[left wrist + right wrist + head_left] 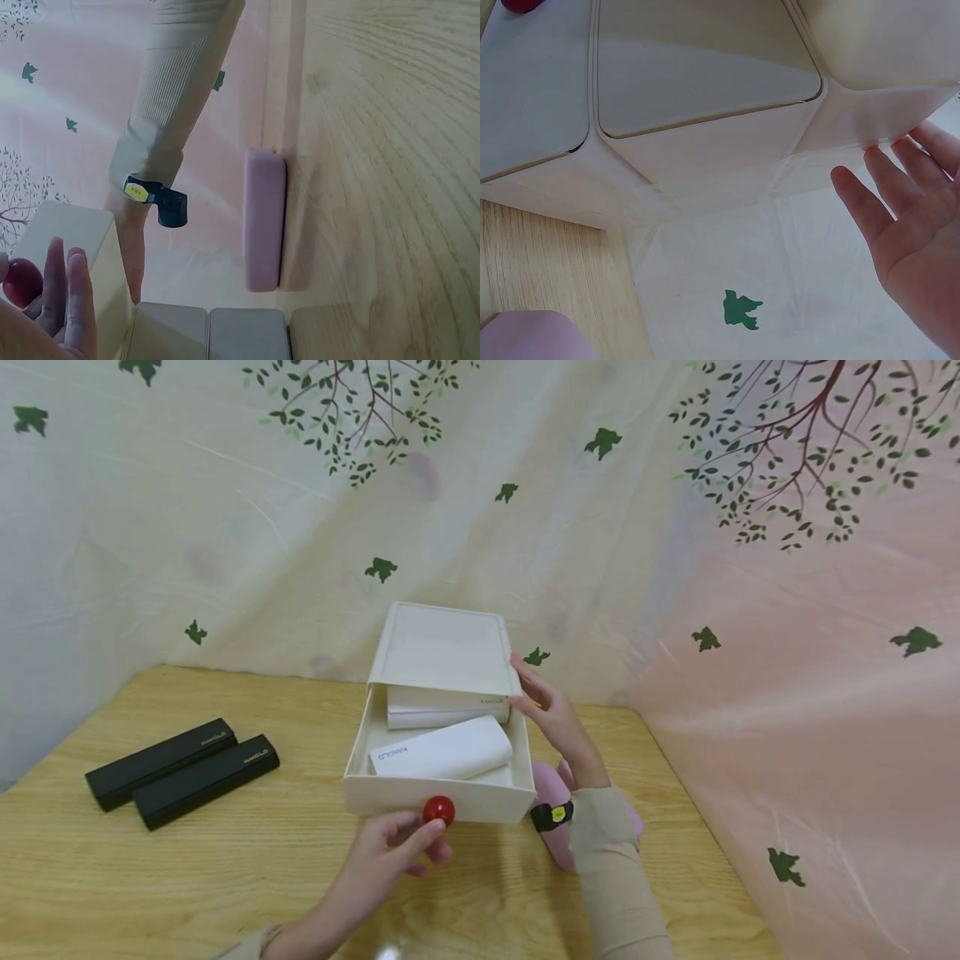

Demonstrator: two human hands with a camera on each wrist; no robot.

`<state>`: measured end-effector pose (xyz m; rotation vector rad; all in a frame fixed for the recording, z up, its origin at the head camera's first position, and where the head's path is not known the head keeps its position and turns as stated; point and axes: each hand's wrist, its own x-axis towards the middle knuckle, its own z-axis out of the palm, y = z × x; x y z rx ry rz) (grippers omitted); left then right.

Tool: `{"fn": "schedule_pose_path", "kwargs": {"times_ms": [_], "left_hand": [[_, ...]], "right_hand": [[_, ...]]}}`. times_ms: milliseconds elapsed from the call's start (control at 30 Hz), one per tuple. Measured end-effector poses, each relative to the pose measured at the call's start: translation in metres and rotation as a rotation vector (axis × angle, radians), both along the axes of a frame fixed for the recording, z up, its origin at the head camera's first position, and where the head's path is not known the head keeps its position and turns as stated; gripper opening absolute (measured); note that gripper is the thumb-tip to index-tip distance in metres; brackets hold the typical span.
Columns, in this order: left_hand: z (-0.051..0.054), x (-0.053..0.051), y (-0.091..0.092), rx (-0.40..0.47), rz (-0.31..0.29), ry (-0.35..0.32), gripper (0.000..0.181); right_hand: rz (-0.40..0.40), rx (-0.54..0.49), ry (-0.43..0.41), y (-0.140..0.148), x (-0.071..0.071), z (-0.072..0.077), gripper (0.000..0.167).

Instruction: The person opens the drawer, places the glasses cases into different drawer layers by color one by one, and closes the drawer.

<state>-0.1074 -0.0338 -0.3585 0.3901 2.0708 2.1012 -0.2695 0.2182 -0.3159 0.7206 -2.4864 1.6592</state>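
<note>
Looks like the drawer-handling step: working the white drawer by its red knob, with a good part of the interior exposed in front of the white drawer stack. Cannot tell from these views whether to call it opening or closing.

Pinching the red knob between thumb and fingers with the left grip. Resting the right grip beyond and to the right of the left one, fingers fairly straight against the side of the stack and not wrapped around anything; probably serving as a brace.

Just beyond the left grip, inside the drawer, note a front white case lying askew. Farther from that grip, partly under the top of the stack, note more white casework, too covered to count. Well to the left of the left grip, on the worktop, find two black cases side by side. Nearer than the right grip, beside the stack and partly hidden by the forearm, find a pink case.

Seems to call next for a firm pinch and a straight, level slide, bracing with the right grip; or, for reaching the contents, for freeing the left grip first.
</note>
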Motion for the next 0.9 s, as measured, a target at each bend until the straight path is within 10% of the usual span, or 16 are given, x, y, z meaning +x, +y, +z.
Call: {"fn": "schedule_pose_path", "kwargs": {"times_ms": [900], "left_hand": [[0.014,-0.012,0.015,0.083,0.140,-0.072,0.034]], "right_hand": [[0.015,-0.007,-0.012,0.000,0.004,0.006,0.058]]}}
